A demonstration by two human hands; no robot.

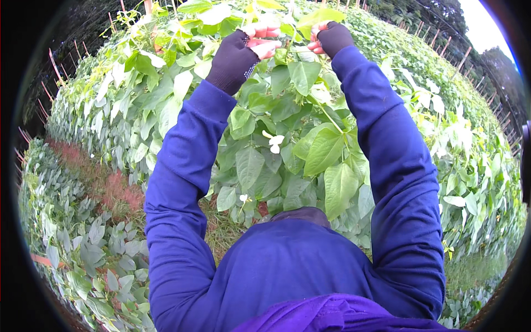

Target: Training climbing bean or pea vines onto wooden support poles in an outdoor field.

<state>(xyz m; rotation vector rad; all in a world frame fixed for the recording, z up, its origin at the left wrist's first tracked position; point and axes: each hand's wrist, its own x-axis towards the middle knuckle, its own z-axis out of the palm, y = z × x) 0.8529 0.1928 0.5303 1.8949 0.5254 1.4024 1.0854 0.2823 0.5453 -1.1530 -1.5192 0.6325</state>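
Both my hands are raised at the top of the view among the upper leaves of a climbing bean plant. My left hand, in a dark fingerless glove with light grip dots, has its bare fingers extended and apart beside the shoots. My right hand, gloved alike, has its fingertips bent together next to a pale yellow-green leaf; what they pinch is too small to tell. Thin stems run between the two hands. Below them hang broad green leaves and a white flower.
Dense bean rows stretch away on both sides, with wooden stakes standing along them. A strip of reddish soil separates the plants at the left from lower foliage. Dark trees rise behind.
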